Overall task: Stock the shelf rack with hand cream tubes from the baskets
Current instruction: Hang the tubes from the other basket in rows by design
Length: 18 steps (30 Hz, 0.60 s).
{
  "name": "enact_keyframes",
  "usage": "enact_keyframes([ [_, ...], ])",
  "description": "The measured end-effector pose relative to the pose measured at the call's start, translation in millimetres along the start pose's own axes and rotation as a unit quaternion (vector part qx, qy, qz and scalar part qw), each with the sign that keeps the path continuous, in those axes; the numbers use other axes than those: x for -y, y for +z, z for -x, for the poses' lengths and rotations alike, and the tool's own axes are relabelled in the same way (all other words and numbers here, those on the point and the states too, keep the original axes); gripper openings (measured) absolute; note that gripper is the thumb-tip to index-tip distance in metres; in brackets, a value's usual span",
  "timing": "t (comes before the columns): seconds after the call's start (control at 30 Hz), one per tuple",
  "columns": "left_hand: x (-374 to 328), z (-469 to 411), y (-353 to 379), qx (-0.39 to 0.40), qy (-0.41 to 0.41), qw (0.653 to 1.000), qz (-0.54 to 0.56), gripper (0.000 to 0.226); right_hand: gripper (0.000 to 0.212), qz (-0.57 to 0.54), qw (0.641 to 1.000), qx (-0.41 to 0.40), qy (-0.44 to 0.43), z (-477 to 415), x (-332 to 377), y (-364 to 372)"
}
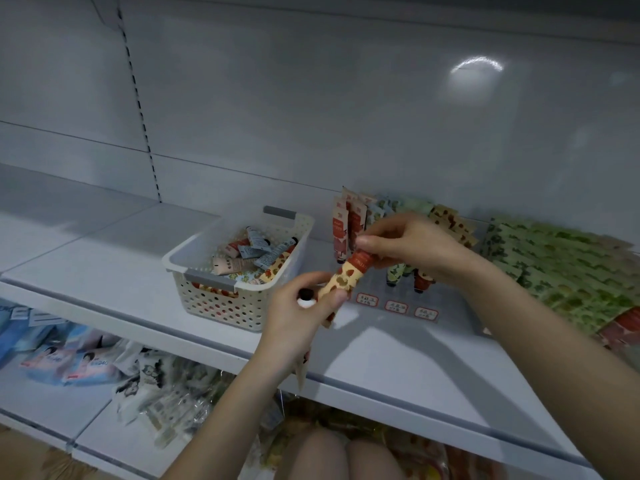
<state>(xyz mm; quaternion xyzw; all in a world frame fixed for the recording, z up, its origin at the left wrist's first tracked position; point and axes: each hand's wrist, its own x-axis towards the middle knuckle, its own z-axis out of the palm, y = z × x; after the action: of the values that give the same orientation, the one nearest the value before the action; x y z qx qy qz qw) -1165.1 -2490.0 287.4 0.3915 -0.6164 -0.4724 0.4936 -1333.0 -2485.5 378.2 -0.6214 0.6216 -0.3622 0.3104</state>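
Basket (221, 299): on the shelf (104, 258), left of the rack (398, 306).
Tubes (249, 254): loose in the basket.
Rack: right of the basket, against the back wall (311, 116).
Packets (561, 268): right of the rack.
Lower shelf (45, 396): beneath, carrying packs (79, 362).

Two hands hold hand cream tubes above a white shelf.

The left hand (301, 317) and right hand (412, 247) grip a yellow-and-red tube (346, 282) between them, just right of the perforated basket (239, 268). Farther right of the basket, upright tubes (346, 226) stand in a clear rack (398, 299) against the back panel.
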Motion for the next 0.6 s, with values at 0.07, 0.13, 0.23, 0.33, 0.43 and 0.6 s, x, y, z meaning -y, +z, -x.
enact_keyframes([
  [0.07, 0.9, 1.3, -1.4, -0.02, -0.033, 0.998, 0.045, 0.022, 0.003, -0.09, 0.994, -0.05, 0.027, 11.9, -9.6, -6.1],
  [0.13, 0.4, 2.2, -0.9, -0.039, -0.061, 0.993, 0.089, 0.015, 0.005, -0.121, 0.989, -0.069, 0.057, 26.9, -22.2, -7.4],
  [0.23, -1.5, 3.3, 4.7, -0.039, -0.054, 0.993, 0.094, 0.011, 0.017, -0.14, 0.984, 0.01, 0.105, 52.7, -49.2, -0.6],
  [0.33, -2.1, 6.7, 17.7, 0.009, 0.0, 1.0, 0.013, 0.016, 0.021, -0.077, 0.992, 0.058, 0.083, 71.5, -72.9, 7.6],
  [0.43, -6.3, 12.7, 37.5, 0.071, 0.035, 0.997, -0.025, 0.021, 0.011, 0.0, 0.999, 0.031, 0.01, 81.6, -82.3, 7.6],
  [0.6, -8.5, 12.7, 61.4, 0.065, -0.001, 0.998, 0.015, 0.013, 0.003, 0.065, 0.995, -0.073, -0.031, 89.0, -98.0, -7.0],
])
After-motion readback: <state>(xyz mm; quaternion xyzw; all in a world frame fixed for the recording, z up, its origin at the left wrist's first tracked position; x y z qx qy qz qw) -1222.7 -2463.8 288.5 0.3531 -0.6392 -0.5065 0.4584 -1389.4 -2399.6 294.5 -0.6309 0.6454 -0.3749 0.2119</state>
